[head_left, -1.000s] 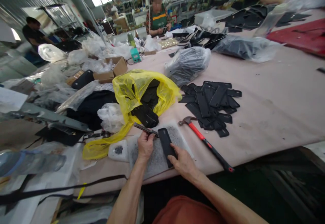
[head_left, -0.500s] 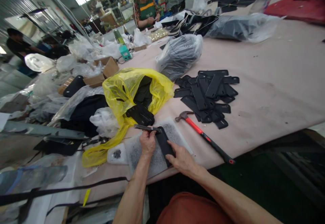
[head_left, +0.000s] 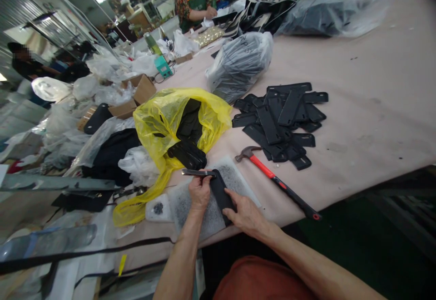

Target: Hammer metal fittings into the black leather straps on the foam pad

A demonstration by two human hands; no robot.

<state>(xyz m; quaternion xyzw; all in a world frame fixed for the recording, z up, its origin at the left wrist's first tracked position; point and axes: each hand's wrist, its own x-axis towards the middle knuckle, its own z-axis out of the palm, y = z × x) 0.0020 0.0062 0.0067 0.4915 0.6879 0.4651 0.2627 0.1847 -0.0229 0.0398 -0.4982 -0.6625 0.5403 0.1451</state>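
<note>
My left hand [head_left: 200, 193] is closed around a metal punch [head_left: 195, 172], which lies nearly level, one end at the far end of a black strip [head_left: 222, 196]. Thumb and fingers of my right hand [head_left: 245, 212] grip the strip's right edge lower down. Under the strip is a worn, pale cutting board [head_left: 185, 205] with dark marks all over it. To the right rests a claw hammer [head_left: 276, 179] with a red and black handle.
Several black slotted strips [head_left: 269, 123] lie piled beyond the hammer. A yellow plastic bag [head_left: 153, 130] holding black pieces stands left of them, with a clear bag [head_left: 238, 66] behind. Across the table is a person [head_left: 194, 5]; another person [head_left: 29, 64] is far left.
The camera view has tilted slightly, shifting the table upward in the picture. Both hands keep about the same place and hold on the punch and the strip.
</note>
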